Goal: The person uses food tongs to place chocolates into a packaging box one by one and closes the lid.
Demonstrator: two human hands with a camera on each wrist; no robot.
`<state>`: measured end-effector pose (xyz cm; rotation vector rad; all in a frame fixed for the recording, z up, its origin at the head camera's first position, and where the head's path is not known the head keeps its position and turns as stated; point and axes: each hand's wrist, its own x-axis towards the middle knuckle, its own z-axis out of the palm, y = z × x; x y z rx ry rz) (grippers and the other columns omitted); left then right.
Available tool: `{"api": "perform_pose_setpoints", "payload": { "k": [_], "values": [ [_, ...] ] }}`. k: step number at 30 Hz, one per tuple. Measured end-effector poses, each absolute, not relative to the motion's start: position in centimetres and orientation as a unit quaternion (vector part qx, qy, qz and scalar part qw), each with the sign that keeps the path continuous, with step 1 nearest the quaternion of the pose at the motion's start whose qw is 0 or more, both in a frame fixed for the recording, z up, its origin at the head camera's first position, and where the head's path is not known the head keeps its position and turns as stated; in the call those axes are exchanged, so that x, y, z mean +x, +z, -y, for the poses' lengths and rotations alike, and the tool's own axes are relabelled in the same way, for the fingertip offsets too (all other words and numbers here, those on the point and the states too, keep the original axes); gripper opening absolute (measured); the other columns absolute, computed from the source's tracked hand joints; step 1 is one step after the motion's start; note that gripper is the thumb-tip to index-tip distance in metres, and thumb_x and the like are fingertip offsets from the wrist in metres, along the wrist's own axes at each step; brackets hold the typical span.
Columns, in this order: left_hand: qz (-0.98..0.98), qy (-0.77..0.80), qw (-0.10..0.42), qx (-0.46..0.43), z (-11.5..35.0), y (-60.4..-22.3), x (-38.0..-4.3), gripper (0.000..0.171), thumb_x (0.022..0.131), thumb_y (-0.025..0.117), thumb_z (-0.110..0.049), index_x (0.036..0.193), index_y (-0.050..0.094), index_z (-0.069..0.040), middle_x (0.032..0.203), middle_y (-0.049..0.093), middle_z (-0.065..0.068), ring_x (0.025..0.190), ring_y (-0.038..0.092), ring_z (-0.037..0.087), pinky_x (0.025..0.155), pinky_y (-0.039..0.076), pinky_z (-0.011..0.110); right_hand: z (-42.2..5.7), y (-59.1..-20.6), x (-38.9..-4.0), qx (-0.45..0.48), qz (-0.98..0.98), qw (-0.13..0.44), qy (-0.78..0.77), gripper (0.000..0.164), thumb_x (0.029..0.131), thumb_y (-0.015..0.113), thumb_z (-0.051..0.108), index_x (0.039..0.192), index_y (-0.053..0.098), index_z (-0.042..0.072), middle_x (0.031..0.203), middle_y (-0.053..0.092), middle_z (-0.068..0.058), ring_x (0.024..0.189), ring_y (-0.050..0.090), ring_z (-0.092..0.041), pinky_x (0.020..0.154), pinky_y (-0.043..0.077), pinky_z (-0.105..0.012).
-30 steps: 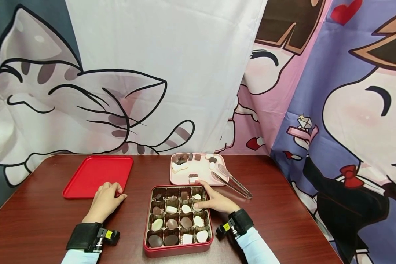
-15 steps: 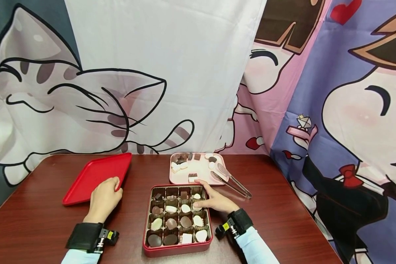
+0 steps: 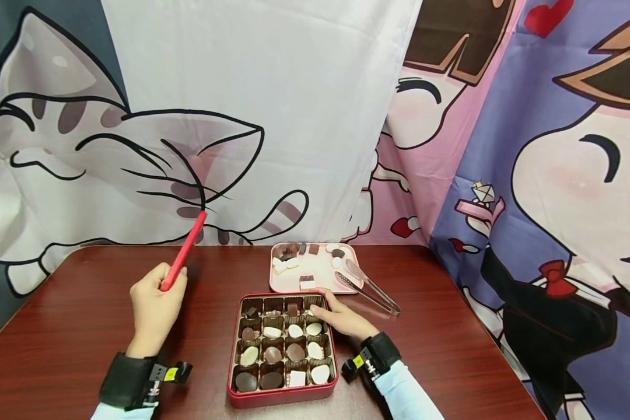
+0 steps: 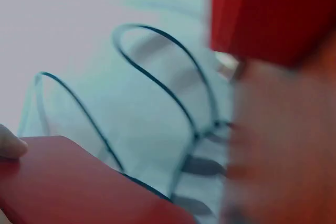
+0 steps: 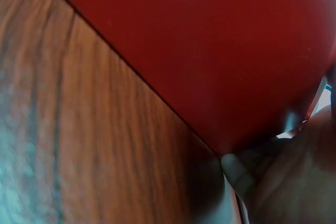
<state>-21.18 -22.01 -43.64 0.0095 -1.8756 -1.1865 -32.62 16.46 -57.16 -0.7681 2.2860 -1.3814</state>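
Note:
My left hand point(image 3: 154, 303) grips a red tin lid point(image 3: 185, 251) by one edge, holding it up off the table so it appears nearly edge-on. In the left wrist view, one fingertip point(image 4: 11, 145) lies on the lid's red face. To the right stands a red tin chocolate box point(image 3: 283, 400), its dark tray of square compartments holding several brown and white chocolates. My right hand point(image 3: 346, 318) holds the box at its far right corner, thumb over the rim. Low against the red wall, a fingertip point(image 5: 237, 171) shows in the right wrist view.
Behind the box lies a pink tray point(image 3: 320, 274) with several chocolate pieces on it. Metal tongs point(image 3: 373, 291) lean over its right edge onto the brown table point(image 3: 430, 361). A printed cloth point(image 3: 315, 128) hangs along the table's back.
My left hand has lifted the red lid from the table and turned it up on edge. The right thumb has slid back toward the box's far corner.

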Motion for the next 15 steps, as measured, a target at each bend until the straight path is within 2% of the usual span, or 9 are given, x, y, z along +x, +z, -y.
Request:
{"api": "perform_pose_setpoints", "payload": {
  "k": [4, 7, 11, 15],
  "values": [
    [0.697, -0.567, 0.439, 0.012, 21.4, -40.9, -19.5, 0.048, 0.096, 0.075, 0.009, 0.061, 0.043, 0.001, 0.053, 0.035, -0.008, 0.051, 0.032, -0.002, 0.043, 0.021, 0.017, -16.5, -56.9, -32.6, -0.27, -0.807, 0.18, -0.493, 0.061, 0.113, 0.062, 0.046, 0.164, 0.038, 0.023, 0.162, 0.048, -0.004, 0.151, 0.043, -0.022, 0.123, 0.036, -0.042],
    [0.622, -0.662, 0.418, 0.013, 21.2, -39.3, -18.5, 0.044, 0.099, 0.075, 0.007, 0.063, 0.049, 0.006, 0.051, 0.045, -0.002, 0.049, 0.048, 0.002, 0.043, 0.037, 0.013, -16.5, -56.8, -32.5, -0.277, -0.806, 0.172, -0.495, 0.06, 0.114, 0.061, 0.046, 0.164, 0.04, 0.021, 0.162, 0.048, -0.007, 0.151, 0.042, -0.023, 0.122, 0.037, -0.042],
    [0.503, -0.781, 0.37, 0.0, 21.0, -37.9, -17.5, 0.042, 0.101, 0.071, 0.008, 0.065, 0.05, 0.006, 0.054, 0.051, 0.007, 0.058, 0.065, 0.012, 0.051, 0.055, 0.02, -16.7, -55.8, -31.8, -0.294, -0.802, 0.149, -0.498, 0.06, 0.115, 0.057, 0.048, 0.161, 0.044, 0.012, 0.157, 0.051, -0.015, 0.146, 0.047, -0.026, 0.119, 0.041, -0.044],
    [0.42, -0.859, 0.287, -0.067, 21.5, -37.8, -17.0, 0.034, 0.108, 0.06, 0.008, 0.074, 0.061, 0.003, 0.069, 0.066, 0.01, 0.073, 0.075, 0.019, 0.063, 0.063, 0.028, -16.6, -52.8, -30.1, -0.283, -0.803, 0.103, -0.514, 0.062, 0.115, 0.053, 0.052, 0.152, 0.055, 0.003, 0.146, 0.06, -0.019, 0.134, 0.058, -0.027, 0.111, 0.049, -0.044]
  ]
}}
